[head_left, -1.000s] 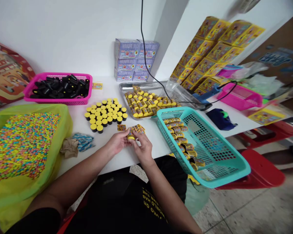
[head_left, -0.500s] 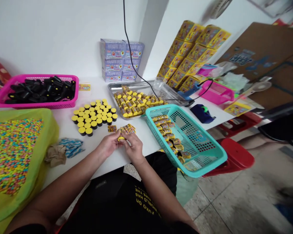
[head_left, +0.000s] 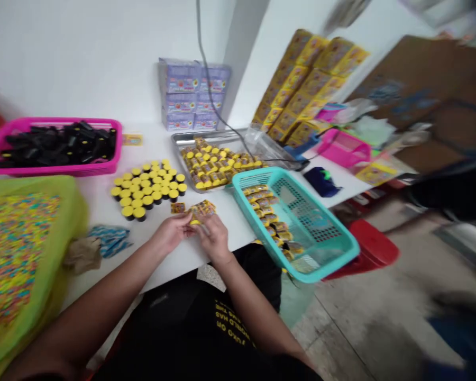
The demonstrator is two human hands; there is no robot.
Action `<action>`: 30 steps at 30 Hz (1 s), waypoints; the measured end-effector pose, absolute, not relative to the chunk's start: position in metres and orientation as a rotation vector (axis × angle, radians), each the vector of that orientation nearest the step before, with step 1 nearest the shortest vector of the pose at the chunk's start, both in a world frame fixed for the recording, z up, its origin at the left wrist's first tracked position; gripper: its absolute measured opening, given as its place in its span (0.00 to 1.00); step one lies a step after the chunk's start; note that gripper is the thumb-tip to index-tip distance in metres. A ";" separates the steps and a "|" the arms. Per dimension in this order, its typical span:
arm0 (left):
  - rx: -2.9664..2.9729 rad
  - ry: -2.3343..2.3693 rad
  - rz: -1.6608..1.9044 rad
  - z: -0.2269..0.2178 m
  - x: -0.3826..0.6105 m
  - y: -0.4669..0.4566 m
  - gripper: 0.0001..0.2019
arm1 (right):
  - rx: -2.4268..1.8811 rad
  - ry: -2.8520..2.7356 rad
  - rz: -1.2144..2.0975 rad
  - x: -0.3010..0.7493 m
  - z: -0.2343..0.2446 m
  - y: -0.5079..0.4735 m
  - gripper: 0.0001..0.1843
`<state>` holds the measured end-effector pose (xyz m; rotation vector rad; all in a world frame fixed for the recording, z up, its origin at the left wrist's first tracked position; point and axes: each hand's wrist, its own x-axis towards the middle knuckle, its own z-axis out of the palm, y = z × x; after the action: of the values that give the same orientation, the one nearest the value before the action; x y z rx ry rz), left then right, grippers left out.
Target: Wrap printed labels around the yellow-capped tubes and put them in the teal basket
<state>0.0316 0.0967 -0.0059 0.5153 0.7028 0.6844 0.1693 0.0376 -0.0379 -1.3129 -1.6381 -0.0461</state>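
Note:
Between my two hands, just above the white table's near edge, is a small canister with a yellow lid (head_left: 195,222); most of its body is hidden by fingers. My left hand (head_left: 172,233) pinches it from the left, fingers closed. From the other side my right hand (head_left: 214,237) grips it, its fingers curled and slightly blurred. Right behind the fingers lies a small fanned pile of printed labels (head_left: 206,206), and a single label (head_left: 177,208) lies to its left. Farther back and left, several black canisters with yellow lids (head_left: 147,191) stand upright in a cluster.
A teal basket (head_left: 335,233) with labelled canisters overhangs the table at right. Behind it is a metal tray (head_left: 178,140) of more canisters. At left are a pink basket (head_left: 59,170) of black canisters and a yellow-lined tub (head_left: 77,211) of colourful candies. A red stool (head_left: 375,243) stands right.
The whole view has shifted slightly, so things appear a little farther left. Both hands stay together on the canister, and the right fingers have shifted slightly around it.

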 end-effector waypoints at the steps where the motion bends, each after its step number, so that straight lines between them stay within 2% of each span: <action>1: 0.516 0.702 0.680 -0.006 0.031 0.097 0.04 | -1.348 -1.674 -0.073 0.169 -0.037 0.038 0.11; 4: 0.519 0.726 0.660 -0.009 0.031 0.101 0.06 | -1.430 -1.788 -0.129 0.167 -0.036 0.040 0.10; 9: 0.520 0.766 0.643 -0.006 0.035 0.101 0.09 | -1.476 -1.705 -0.027 0.166 -0.039 0.043 0.14; 14: 0.485 0.740 0.639 0.001 0.040 0.089 0.13 | -1.385 -1.755 -0.123 0.171 -0.044 0.039 0.10; 17: 0.461 0.737 0.653 -0.003 0.042 0.087 0.12 | -1.324 -1.766 -0.184 0.172 -0.045 0.035 0.11; 21: 0.488 0.680 0.673 -0.011 0.038 0.091 0.08 | -1.224 -1.572 -0.032 0.171 -0.045 0.036 0.12; 24: 0.493 0.642 0.647 -0.011 0.035 0.094 0.09 | -1.200 -1.506 0.052 0.170 -0.044 0.037 0.15; 30: 0.451 0.722 0.658 -0.009 0.037 0.091 0.07 | -1.195 -1.523 0.086 0.169 -0.044 0.038 0.10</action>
<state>0.0371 0.0907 -0.0092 0.4508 0.7221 0.6582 0.1695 0.0384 -0.0436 -1.1945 -1.5235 0.0856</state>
